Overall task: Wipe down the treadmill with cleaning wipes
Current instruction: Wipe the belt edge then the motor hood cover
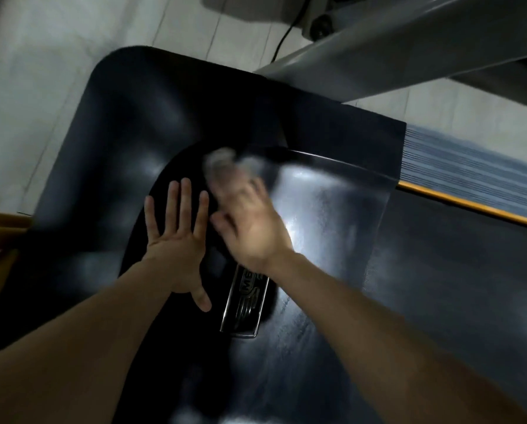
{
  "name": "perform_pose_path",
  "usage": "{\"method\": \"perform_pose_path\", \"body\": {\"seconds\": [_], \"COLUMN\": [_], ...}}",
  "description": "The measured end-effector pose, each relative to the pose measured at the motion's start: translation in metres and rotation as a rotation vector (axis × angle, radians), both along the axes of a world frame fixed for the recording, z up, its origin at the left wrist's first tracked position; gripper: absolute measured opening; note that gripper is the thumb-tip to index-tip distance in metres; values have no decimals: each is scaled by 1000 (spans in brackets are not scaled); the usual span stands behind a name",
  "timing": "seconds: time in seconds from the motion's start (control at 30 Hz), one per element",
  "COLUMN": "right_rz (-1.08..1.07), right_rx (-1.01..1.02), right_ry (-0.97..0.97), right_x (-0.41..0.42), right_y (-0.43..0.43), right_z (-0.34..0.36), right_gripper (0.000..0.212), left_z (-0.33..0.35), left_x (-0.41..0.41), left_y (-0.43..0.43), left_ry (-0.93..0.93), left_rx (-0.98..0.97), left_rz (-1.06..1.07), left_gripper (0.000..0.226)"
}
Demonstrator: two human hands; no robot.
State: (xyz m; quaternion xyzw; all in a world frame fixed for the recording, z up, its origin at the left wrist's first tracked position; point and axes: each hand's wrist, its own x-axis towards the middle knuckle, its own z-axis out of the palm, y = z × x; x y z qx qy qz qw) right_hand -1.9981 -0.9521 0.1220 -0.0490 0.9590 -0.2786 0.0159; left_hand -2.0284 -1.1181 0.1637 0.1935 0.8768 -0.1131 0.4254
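Note:
The treadmill's glossy black motor cover [127,142] fills most of the view. My left hand [176,240] lies flat on it with fingers spread and straight. Just to its right, my right hand [250,221] is blurred by motion and presses a pale, crumpled cleaning wipe [225,165] against the cover; the wipe sticks out past the fingertips. A chrome logo badge [245,304] sits on the cover below my right wrist, partly hidden by it.
A grey upright post [393,53] of the treadmill slants across the top right. A ribbed side rail with a yellow stripe [470,175] runs at the right. White floor tiles [42,71] and a black cable [283,35] lie beyond the cover.

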Motion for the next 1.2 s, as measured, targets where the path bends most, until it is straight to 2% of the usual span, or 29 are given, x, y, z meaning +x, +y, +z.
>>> {"method": "perform_pose_path", "body": {"seconds": [0.03, 0.07, 0.1, 0.2, 0.23, 0.27, 0.3, 0.4, 0.47, 0.53, 0.6, 0.7, 0.73, 0.77, 0.83, 0.9, 0.97, 1.0, 1.03, 1.07, 1.1, 1.17, 1.2], "right_rz": [159, 152, -15, -758, -863, -845, -718, -125, 62, 19, -154, -487, -570, -589, -373, 25, 353, 420, 408, 291, 82, -355, -412], "right_rx": [119, 214, 260, 238, 209, 206, 212, 217, 230, 251, 289, 301, 285, 278, 263, 215, 175, 185, 229, 280, 316, 297, 301], "right_ry": [32, 66, 47, -163, -225, -223, -161, 8, -9, -27, -87, -319, -371, -366, -165, 35, 34, 10, -7, -25, -62, -276, -364], "right_x": [-8, -20, -31, -55, -62, -71, -82, -103, -111, -111, -100, -76, -77, -82, -101, -119, -128, -135, -138, -142, -146, -163, -168], "right_y": [4, 20, 45, 126, 136, 129, 111, 33, 15, 45, 98, 164, 163, 149, 94, 26, -18, -19, -10, 7, 29, 70, 70], "right_z": [-1, -5, -10, -12, -10, -8, -6, -2, 5, 3, -7, -8, -8, -4, -2, 2, 17, 16, 13, 6, 4, -2, -1], "right_gripper": [64, 63, 64, 69, 73, 75, 73, 66, 65, 64, 65, 72, 77, 82, 79, 66, 61, 60, 61, 64, 67, 70, 71], "left_z": [-1, -2, -4, -7, -7, -8, -8, -8, -8, -8, -6, -7, -10, -15, -26, -40, -46, -46, -45, -44, -44, -43, -43], "left_x": [0, 0, 0, 1, 2, 2, 3, 3, 3, 5, 3, -17, -29, -41, -57, -59, -59, -60, -59, -59, -59, -60, -60], "left_y": [-1, -1, -1, 0, 0, 0, 0, 1, 1, -2, -9, -27, -33, -37, -41, -42, -43, -42, -42, -43, -43, -42, -42], "left_ry": [3, 4, 6, 4, -1, -3, -4, 17, 25, 31, 150, 636, 748, 802, 816, 832, 874, 879, 871, 866, 871, 878, 876], "left_rx": [4, 14, 25, 41, 46, 49, 50, 59, 65, 120, 244, 528, 544, 522, 435, 444, 484, 487, 483, 479, 475, 470, 470], "left_rz": [0, 2, 3, 4, 9, 13, 19, 34, 18, 4, 33, 85, 124, 154, 179, 211, 243, 248, 251, 258, 256, 249, 256], "left_gripper": [207, 207, 207, 205, 204, 203, 203, 203, 201, 196, 172, 90, 72, 63, 60, 61, 60, 60, 60, 60, 61, 61, 61]}}
